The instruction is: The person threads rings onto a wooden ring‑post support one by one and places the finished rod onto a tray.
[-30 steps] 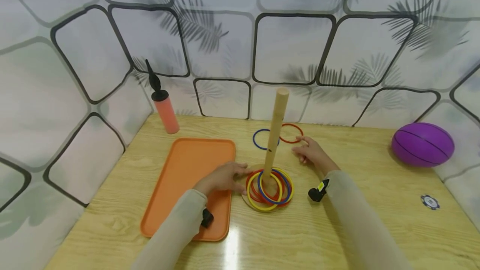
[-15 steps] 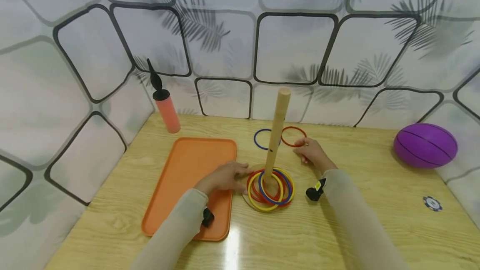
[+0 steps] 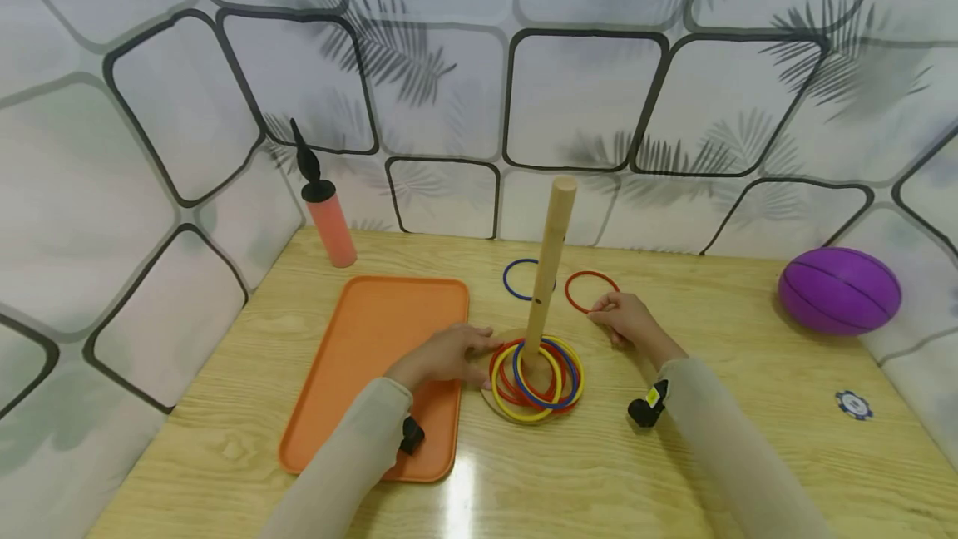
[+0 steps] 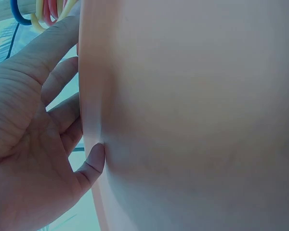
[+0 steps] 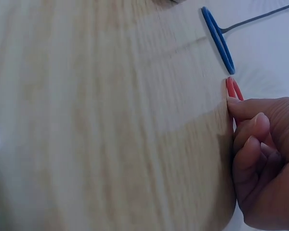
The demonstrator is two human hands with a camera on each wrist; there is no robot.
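In the head view, a wooden peg (image 3: 552, 264) stands upright on a round wooden base (image 3: 540, 376). Several yellow, red and blue rings lie loosely around its foot, among them a yellow ring (image 3: 528, 419). My left hand (image 3: 441, 353) reaches over the tray's right edge, fingers extended at the base's left side; firm contact cannot be told. With thumb and fingertips my right hand (image 3: 632, 324) pinches the near edge of a red ring (image 3: 591, 273), low over the tabletop, also a red ring (image 5: 229, 87) in the right wrist view. A loose blue ring (image 3: 506, 279) lies behind the peg.
An orange tray (image 3: 397, 314) lies left of the peg, partly under my left forearm. A pink hand pump (image 3: 333, 227) with a black top stands at the back left. A purple ball (image 3: 840, 291) and a poker chip (image 3: 854, 405) are at the right.
My right hand has taken hold of the red ring and drawn it toward me and slightly right, away from the loose blue ring. My left hand keeps its place by the base.
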